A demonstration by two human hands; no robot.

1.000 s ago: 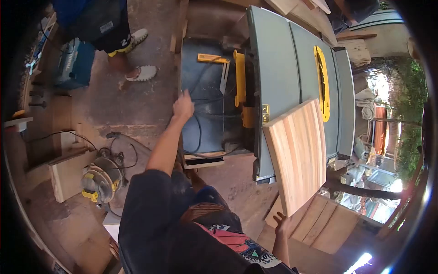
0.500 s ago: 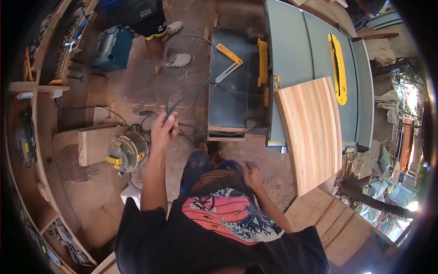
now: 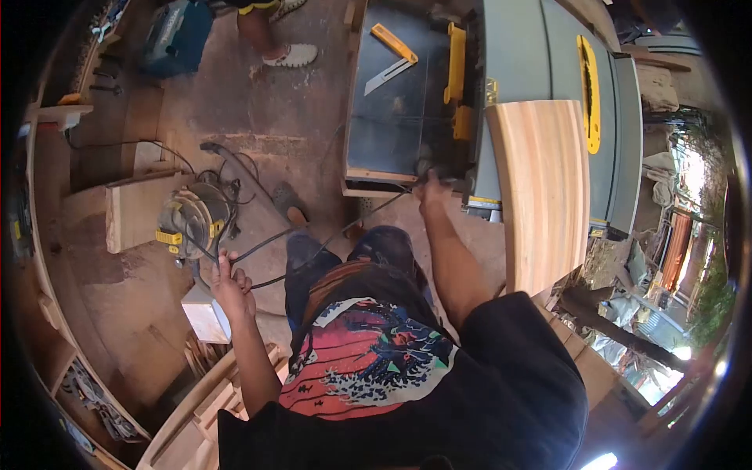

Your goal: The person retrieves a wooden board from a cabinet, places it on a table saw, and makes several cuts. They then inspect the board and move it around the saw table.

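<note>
My left hand is closed around a black power cable, low beside the yellow-and-grey vacuum. One stretch of cable runs up and right to my right hand, whose curled fingers close on it at the near corner of the dark side surface; its fingertips are partly obscured. Just right of that hand is the grey table saw with a yellow blade insert. A striped laminated wood panel lies over its near edge.
On the dark surface lies a yellow-handled bevel gauge. A black hose crosses the floor near my feet. Another person's shoe and a teal toolbox are at upper left. Wooden shelving lines the left side.
My left hand has come down and left with the cable, whose raised loop is gone. My right hand has left my thigh and reached forward to the dark surface's corner. The view has shifted.
</note>
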